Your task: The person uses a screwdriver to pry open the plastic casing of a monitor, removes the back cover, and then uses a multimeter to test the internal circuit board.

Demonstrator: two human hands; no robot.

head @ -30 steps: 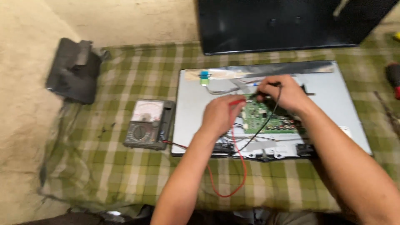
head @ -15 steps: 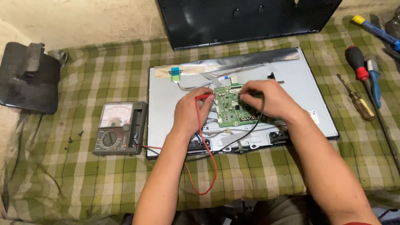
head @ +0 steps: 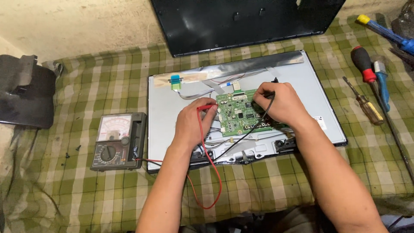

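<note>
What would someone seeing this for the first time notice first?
Most striking is the green circuit board at the centre of an opened flat-screen panel, with the left hand holding a red probe at its left edge and the right hand holding a black probe at its right. Left of the panel, an analog multimeter lies on the green checked cloth; screwdrivers lie far right.
</note>
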